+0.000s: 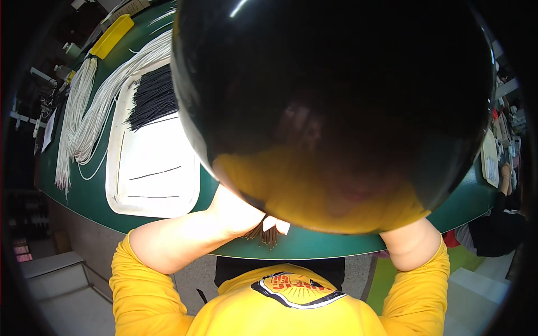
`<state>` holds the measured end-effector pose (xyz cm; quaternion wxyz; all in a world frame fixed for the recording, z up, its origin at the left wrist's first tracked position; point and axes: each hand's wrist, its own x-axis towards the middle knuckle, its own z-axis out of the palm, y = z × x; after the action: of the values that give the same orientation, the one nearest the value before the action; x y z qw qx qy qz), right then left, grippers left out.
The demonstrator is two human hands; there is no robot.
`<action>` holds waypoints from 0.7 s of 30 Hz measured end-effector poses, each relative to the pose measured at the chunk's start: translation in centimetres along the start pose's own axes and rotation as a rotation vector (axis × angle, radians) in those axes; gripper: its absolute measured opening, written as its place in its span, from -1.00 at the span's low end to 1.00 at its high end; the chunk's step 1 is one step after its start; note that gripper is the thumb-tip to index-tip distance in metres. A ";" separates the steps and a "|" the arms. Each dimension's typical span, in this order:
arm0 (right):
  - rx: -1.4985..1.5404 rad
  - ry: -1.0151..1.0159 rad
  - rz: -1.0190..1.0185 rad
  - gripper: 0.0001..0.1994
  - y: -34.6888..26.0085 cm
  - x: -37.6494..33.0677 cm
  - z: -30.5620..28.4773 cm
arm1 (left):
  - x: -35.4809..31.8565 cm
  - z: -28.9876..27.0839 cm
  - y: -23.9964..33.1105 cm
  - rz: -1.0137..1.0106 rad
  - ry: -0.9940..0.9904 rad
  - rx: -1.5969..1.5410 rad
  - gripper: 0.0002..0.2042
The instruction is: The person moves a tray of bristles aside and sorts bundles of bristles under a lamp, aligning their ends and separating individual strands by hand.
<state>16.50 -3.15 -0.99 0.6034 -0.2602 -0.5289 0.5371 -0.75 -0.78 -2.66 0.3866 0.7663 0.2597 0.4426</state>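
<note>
A large glossy black dome (336, 84) fills the middle of the head view and covers much of the work area. My left hand (240, 214) reaches under its lower rim, its fingers mostly hidden. It is closed round a bundle of thin dark wires (266, 236), whose ends stick out toward me past a few pale fingertips at the table's near edge. My right forearm (414, 245) goes in beneath the dome from the right; the hand itself is hidden. Left of the dome, a white tray (112, 173) holds a thick pile of black wires (152, 96) and several loose ones.
The green table (218, 246) curves along my front. Long bundles of white wires (84, 134) lie left of the tray, with a yellow bin (112, 36) behind them. At the far right another pale tray (490, 159) stands near another person's hand (506, 173).
</note>
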 end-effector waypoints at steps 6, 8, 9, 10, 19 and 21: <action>-0.333 -0.021 0.012 -0.82 -1.1 -0.3 -0.3 | -0.2 -1.1 -0.1 -0.044 -0.028 -0.046 -0.91; -0.174 0.048 0.111 -0.83 -1.9 0.2 0.6 | -0.1 -1.0 -0.1 -0.059 -0.036 -0.060 -0.91; -0.011 0.116 0.208 -0.83 -2.1 0.4 1.0 | 0.0 -1.2 -0.1 -0.068 -0.042 -0.064 -0.91; -0.007 0.118 0.207 -0.83 -2.0 0.3 1.0 | 0.1 -1.2 -0.1 -0.077 -0.047 -0.069 -0.91; -0.042 0.085 0.182 -0.89 -1.2 0.4 0.9 | 0.3 -1.5 0.1 -0.141 -0.096 -0.129 -0.91; -0.126 0.035 0.072 -0.93 -0.9 0.5 0.8 | 0.3 -1.6 0.2 -0.156 -0.102 -0.141 -0.91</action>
<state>16.08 -3.10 0.25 0.5754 -0.3258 -0.5412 0.5196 -2.03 -0.04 -1.87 0.4856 0.7361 0.2669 0.3888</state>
